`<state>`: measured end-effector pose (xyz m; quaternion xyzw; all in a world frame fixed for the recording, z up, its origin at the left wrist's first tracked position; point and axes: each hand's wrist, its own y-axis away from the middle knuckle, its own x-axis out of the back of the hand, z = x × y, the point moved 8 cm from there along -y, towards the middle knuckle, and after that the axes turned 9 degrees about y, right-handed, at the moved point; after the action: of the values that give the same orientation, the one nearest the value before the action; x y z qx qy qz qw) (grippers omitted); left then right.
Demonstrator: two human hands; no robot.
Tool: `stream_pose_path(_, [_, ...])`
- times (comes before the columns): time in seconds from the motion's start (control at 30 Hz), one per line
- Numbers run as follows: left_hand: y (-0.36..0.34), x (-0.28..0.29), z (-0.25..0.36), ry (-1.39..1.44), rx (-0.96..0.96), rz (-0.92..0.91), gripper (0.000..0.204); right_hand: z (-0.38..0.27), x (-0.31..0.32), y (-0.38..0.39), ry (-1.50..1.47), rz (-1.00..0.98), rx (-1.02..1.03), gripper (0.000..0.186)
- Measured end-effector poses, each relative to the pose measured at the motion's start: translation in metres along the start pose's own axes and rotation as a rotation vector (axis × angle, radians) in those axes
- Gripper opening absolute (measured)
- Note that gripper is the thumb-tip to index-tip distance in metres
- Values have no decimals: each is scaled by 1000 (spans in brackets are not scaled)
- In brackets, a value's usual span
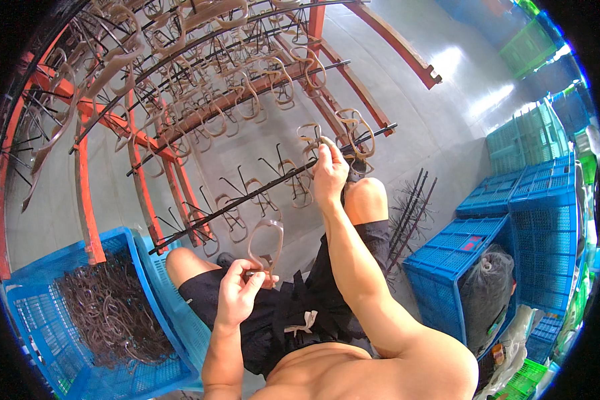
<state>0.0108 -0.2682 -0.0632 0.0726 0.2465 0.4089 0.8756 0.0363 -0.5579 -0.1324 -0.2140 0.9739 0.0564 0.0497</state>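
Note:
My left hand is closed with thumb and fingers on the lower end of a translucent brown loop-shaped plastic piece, held upright over my lap. My right hand reaches forward to the right end of a black hooked rod, its fingers pinching a similar brown loop at the hooks. Whether that loop is seated on a hook is hidden by the fingers. Another brown loop hangs just right of this hand, and several more hang along the rod to the left.
A red metal rack ahead carries several rods full of brown loops. At my left stands a blue crate holding a heap of dark brown loops. Blue crates are stacked at my right, beside black hooked rods on the floor.

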Motion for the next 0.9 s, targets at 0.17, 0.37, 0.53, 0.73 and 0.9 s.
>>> stream_pose_path(0.17, [7, 8, 2, 39, -45, 63, 11, -14, 12, -7, 183, 65, 100, 22])
stream_pose_path(0.37, [9, 23, 0, 185, -104, 181, 15, 3, 19, 2, 40, -23, -98, 31])
stream_pose_path(0.53, [5, 29, -1, 263, -145, 284, 17, -65, 14, 45, 896, 245, 472, 47])
stream_pose_path(0.73, [2, 32, -1, 195, -220, 391, 23, -57, -59, 185, 241, -852, 114, 52])
stream_pose_path(0.9, [4, 28, -2, 364, -201, 363, 36, -43, -58, 203, 352, -655, 206, 43])
